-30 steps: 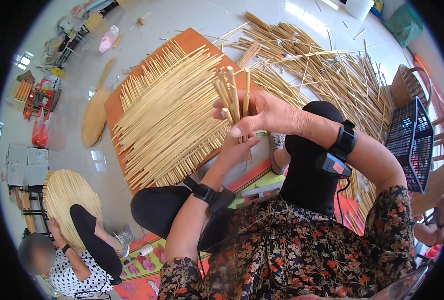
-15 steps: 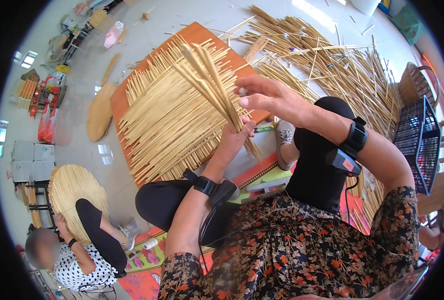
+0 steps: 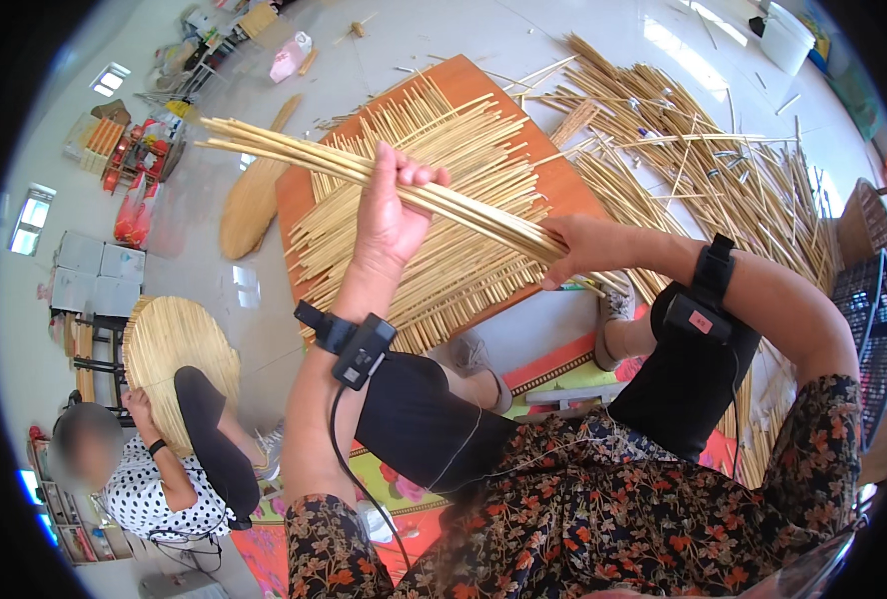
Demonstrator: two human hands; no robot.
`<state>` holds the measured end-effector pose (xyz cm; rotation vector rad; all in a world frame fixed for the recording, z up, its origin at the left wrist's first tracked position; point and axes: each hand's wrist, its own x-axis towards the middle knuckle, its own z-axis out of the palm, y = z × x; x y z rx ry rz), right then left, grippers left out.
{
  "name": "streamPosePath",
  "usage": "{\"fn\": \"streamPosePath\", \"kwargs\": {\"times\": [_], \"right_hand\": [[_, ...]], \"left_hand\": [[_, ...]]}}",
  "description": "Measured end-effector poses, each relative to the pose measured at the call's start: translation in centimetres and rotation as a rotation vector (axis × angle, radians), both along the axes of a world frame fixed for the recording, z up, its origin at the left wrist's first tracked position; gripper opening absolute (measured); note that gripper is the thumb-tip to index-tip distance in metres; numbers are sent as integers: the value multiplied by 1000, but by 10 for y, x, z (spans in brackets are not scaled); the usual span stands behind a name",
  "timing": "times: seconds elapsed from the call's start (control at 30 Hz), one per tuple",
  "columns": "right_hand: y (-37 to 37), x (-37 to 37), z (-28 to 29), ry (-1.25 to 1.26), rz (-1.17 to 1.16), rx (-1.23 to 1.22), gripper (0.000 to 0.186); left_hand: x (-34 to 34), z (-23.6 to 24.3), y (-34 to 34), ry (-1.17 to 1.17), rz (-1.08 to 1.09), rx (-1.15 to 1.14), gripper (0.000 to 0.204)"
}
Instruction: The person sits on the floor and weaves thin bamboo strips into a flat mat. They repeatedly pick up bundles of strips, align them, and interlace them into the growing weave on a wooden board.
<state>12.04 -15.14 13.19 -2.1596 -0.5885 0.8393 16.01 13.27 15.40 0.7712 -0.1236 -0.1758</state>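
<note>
Both my hands grip a bundle of long pale straw-coloured stalks (image 3: 483, 219), held slantwise above the board. My left hand (image 3: 396, 205) wraps round it left of the middle, thumb up. Toward the bundle's lower right end, my right hand (image 3: 585, 248) closes round the stalks. Below lies a woven mat of crossed stalks (image 3: 414, 220), its loose ends sticking out at the sides. It rests on an orange-brown board (image 3: 463, 80), and my hands and the bundle cover part of it.
A large heap of loose stalks (image 3: 693, 160) spreads over the floor at the far right, near a dark basket (image 3: 868, 299). Left of the board lies a flat oval wooden paddle (image 3: 249, 215). At the lower left a seated person (image 3: 164, 489) holds a round woven piece (image 3: 179, 344).
The bundle has swung from steeply upright to a flatter slant pointing left. My left hand has moved up and left along with it; my right hand, open before, now grips its right end.
</note>
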Motion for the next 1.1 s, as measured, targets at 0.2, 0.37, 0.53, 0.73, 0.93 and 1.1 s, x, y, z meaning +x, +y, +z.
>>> {"fn": "streamPosePath", "kwargs": {"times": [0.2,0.37,0.53,0.73,0.93,1.1], "right_hand": [[3,13,-22,130,-11,96,41],[8,14,-23,442,-71,264,21],[18,20,0,589,-82,178,14],[-10,35,-14,784,-41,167,18],[4,1,-37,514,-80,193,27],[32,-14,-22,275,-232,298,28]], "left_hand": [[20,-20,24,155,199,-136,38],[29,-24,32,201,271,-169,39],[30,-21,41,146,249,-155,34],[24,2,35,40,184,-218,29],[24,3,25,-37,177,-126,38],[14,6,-5,44,233,8,43]]}}
